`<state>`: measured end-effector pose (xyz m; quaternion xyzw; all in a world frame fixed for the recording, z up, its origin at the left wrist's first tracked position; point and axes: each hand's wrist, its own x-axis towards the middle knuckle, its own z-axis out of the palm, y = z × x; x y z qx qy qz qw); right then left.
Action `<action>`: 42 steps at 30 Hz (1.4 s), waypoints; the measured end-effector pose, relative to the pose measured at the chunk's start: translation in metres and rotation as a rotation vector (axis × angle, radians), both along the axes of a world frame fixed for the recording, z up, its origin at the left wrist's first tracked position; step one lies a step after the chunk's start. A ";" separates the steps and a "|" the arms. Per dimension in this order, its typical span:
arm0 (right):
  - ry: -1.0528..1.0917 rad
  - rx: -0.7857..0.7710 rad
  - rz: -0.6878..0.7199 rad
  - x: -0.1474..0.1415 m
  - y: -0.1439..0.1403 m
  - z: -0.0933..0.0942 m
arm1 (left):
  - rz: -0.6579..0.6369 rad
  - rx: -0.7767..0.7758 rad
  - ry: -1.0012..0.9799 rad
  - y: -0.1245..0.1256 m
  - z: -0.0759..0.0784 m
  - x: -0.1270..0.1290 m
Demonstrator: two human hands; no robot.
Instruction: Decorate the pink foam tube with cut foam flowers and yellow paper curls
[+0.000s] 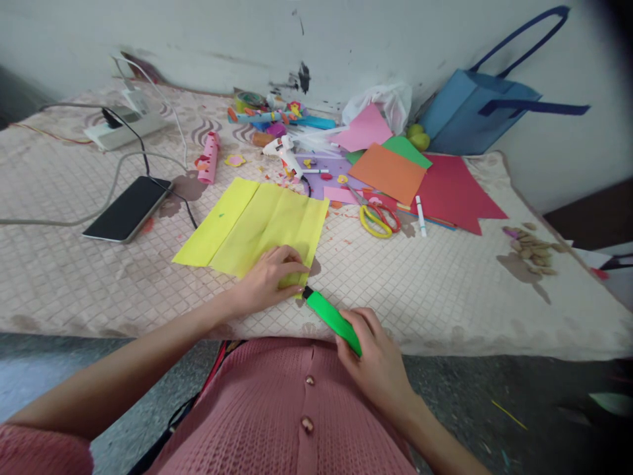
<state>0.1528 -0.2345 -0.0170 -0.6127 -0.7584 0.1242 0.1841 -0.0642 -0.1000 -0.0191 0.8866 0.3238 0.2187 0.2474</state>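
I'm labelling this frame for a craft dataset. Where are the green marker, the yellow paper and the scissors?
green marker [332,318]: head view, middle of its green barrel, ahead of the right hand.
yellow paper [257,224]: head view, centre of the sheet.
scissors [376,219]: head view, on the yellow and red handle loops.

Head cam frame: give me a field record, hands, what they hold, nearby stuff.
left hand: flat on the near edge of the yellow paper, pressing it down
right hand: grips a green marker, dark tip at the paper's near corner
surface: quilted cloth
behind paper: glue gun, yellow-and-red scissors, white marker, stack of coloured sheets
left side: phone on a cable, power strip
right rear: blue bag against the wall
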 end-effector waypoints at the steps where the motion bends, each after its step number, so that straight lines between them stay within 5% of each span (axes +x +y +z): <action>1: -0.002 0.000 -0.002 0.000 0.000 0.000 | 0.000 -0.003 0.005 0.000 0.000 0.000; 42: 0.009 0.011 -0.016 0.006 -0.004 0.000 | 0.005 -0.029 -0.058 0.002 -0.002 0.000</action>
